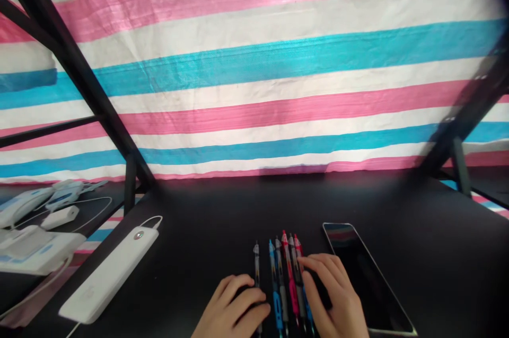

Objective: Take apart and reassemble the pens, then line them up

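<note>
Several click pens lie side by side on the black tabletop, roughly upright in the view. My left hand (pixel 238 306) is at the left end, its bent fingers on a clear pen with a dark clip (pixel 256 263), set a little apart from the others. Right of it are a blue pen (pixel 274 279), a grey-gripped pen (pixel 281 279), a pink-red pen (pixel 290 274) and another dark pen (pixel 295 263). At the right end my right hand (pixel 334 295) has its fingertips closed against a red-topped pen (pixel 298 245). The hands partly hide the pens at both ends.
A smartphone (pixel 366 274) lies right of my right hand. A white power bank (pixel 111 274) with a cable is on the left. Beyond it, white devices and cables (pixel 40 242) sit on another surface. Black metal bars (pixel 79 72) and a striped sheet (pixel 278 72) stand behind.
</note>
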Tool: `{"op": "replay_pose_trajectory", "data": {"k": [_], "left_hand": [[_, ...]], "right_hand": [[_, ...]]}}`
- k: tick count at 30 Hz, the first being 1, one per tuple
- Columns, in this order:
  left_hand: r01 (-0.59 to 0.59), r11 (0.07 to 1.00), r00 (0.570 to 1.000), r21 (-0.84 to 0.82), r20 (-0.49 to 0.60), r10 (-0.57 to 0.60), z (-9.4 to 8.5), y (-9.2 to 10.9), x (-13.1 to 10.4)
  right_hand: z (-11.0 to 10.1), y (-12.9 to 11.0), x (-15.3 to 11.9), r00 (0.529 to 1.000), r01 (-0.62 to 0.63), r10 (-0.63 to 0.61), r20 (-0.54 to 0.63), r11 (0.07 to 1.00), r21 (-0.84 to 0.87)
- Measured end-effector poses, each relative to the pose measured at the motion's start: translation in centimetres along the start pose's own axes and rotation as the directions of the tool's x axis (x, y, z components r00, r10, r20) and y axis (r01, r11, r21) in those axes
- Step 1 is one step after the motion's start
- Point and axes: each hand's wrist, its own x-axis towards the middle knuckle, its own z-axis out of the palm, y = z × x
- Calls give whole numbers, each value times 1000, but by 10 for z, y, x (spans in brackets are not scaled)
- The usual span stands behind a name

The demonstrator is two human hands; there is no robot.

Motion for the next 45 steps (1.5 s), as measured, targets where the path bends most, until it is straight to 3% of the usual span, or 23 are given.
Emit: {"op": "replay_pose_trajectory", "data": {"k": [7, 14, 17, 21, 27, 31, 35, 37, 39, 42, 45], "left_hand": [[127, 991, 984, -44, -117, -132, -3, -3, 16], [109, 993, 957, -46, -265, -117, 3, 11, 55], [135, 990, 953, -35, -269, -139, 3, 7, 54], [210, 977, 933, -16, -294, -206, 2, -4, 36], [257, 966, 912, 20, -337, -236, 8, -1, 27], [291, 956, 925, 28, -264, -274, 11, 3, 32], [313, 948, 910, -63, -268, -318, 13, 1, 32], [354, 909, 870, -220, -278, -407, 14, 1, 29], [440, 776, 769, -452, -256, -585, 15, 3, 25], [504, 396, 551, -767, -68, -832, 20, 9, 20], [410, 79, 393, -909, 98, -914, 27, 15, 19]], "right_hand": [[0, -7, 7, 997, -67, 59, 58, 987, 149], [1, -10, 9, 957, 18, -81, 277, 974, 225], [2, -7, 7, 967, -21, -37, 251, 974, 226], [1, -6, 5, 973, -88, 30, 228, 965, 248], [2, -6, 7, 961, -43, -18, 276, 975, 216], [3, -3, 5, 977, -13, -37, 210, 972, 233], [3, -2, 4, 989, 14, -54, 138, 963, 270], [3, -1, 2, 992, -28, -10, 125, 954, 299], [4, 0, -1, 990, -105, 67, 125, 940, 325], [6, 1, -8, 972, -218, 172, 158, 912, 347], [7, 0, -13, 950, -306, 261, 173, 892, 334]]}}
